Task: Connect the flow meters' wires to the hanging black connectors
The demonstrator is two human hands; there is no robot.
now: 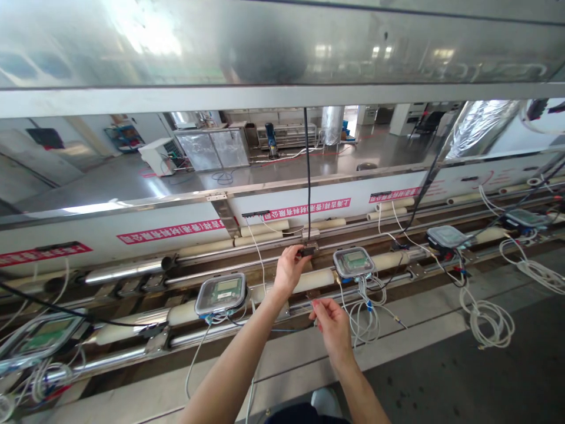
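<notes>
My left hand [288, 272] reaches to the rails, its fingers closed on a small black block [308, 251]. A black cable [308, 176] hangs down from above to just behind that block. Lower and to the right, my right hand [331, 327] is closed in a pinch. What sits between its fingertips is too small to make out. Just right of my hands, a clear-lidded meter box [353, 262] with a green circuit board rests on a pale tube [315, 281]. Another such meter box [221, 294] lies left of my left forearm.
Metal rails [194, 338] run across the bench, with more meter boxes [446, 237] along them. Coiled white cables [488, 321] hang over the front ledge. A steel panel [176, 47] overhangs the top. White boards with red strips [172, 229] stand behind.
</notes>
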